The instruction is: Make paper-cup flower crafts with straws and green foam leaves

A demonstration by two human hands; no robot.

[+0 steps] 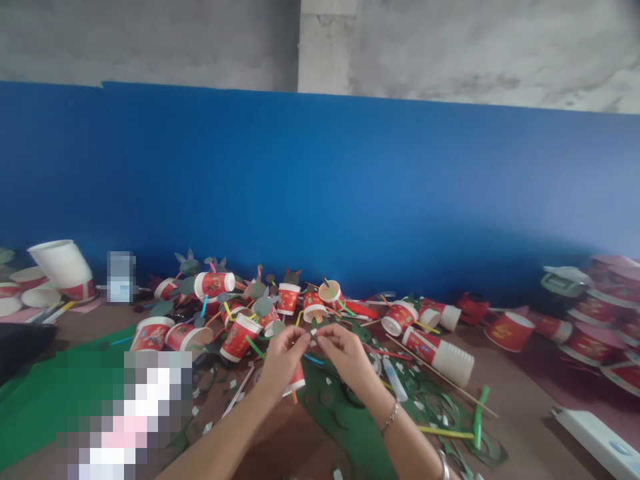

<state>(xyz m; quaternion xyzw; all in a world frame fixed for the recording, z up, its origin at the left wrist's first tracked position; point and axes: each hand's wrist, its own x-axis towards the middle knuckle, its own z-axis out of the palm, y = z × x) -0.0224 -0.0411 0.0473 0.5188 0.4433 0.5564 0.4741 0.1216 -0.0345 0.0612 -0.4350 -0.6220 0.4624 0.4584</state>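
Note:
My left hand (281, 357) and my right hand (345, 353) meet over the middle of the brown table, fingertips pinched together on a small white scrap (313, 333). A red paper cup (297, 381) lies just under my left hand. Beneath both wrists lies a green paper sheet (345, 420) with cut-out holes. Behind my hands stands a heap of red and white paper cups (239, 333) with coloured straws and green paper leaves stuck in them.
A blue board (320, 193) walls off the back of the table. White cups (63, 267) sit at the far left. More red cups and bowls (600, 320) pile at the right. Loose straws (479, 407), a syringe-like tube (395, 380) and white scraps litter the tabletop.

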